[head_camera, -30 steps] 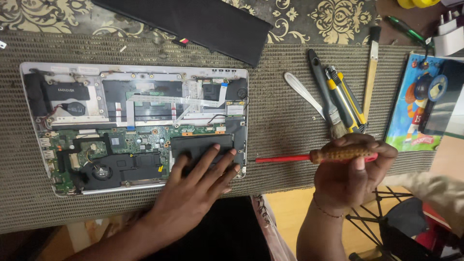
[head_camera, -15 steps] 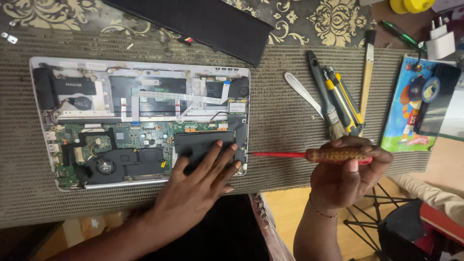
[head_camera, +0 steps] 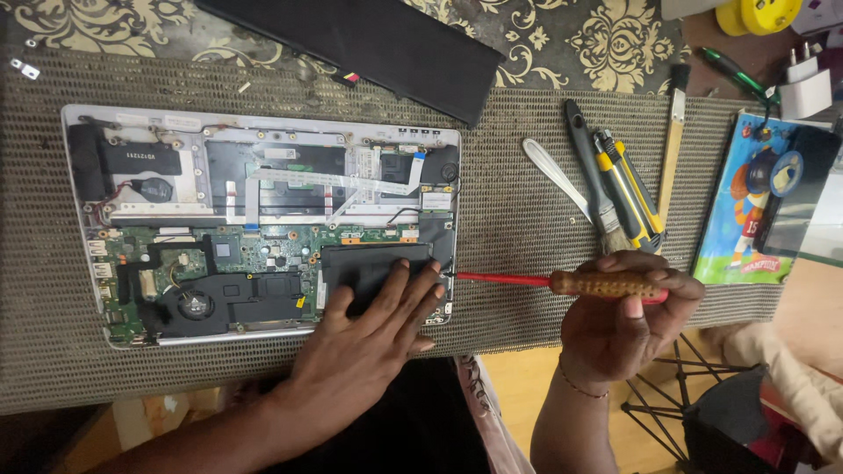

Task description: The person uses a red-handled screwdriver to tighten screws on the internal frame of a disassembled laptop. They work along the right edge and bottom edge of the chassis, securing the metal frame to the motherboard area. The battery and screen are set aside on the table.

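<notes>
Head view: opened laptop (head_camera: 255, 219) lying flat on the woven mat (head_camera: 518, 211), toward its left end, back cover off, boards, fan and ribbon cables bare. Left hand (head_camera: 369, 338) resting palm-down on the laptop's near right corner, fingers spread wide and flat over a black rectangular part (head_camera: 369, 263), gripping nothing. Right hand (head_camera: 628, 320) just off the mat's near edge, right of the laptop, fingers curled tight round the brown handle of a screwdriver (head_camera: 562, 283); red shaft lying level, pointing left, tip at the laptop's right edge close to the left fingertips, whether touching cannot be told. Thin bracelet on the right wrist. Black cover (head_camera: 369, 44) lying slantwise past the mat's far edge, above the laptop. On the mat's right part, well apart from the laptop: white spudger (head_camera: 555, 174), black-handled brush (head_camera: 590, 167), yellow-and-black cutter (head_camera: 630, 189), pale-handled tool (head_camera: 673, 140), side by side, roughly parallel. Coloured picture card (head_camera: 746, 211) at the mat's right end, dark device partly over it. White plug (head_camera: 806, 88) and yellow tape roll (head_camera: 757, 13) at the far right corner.
</notes>
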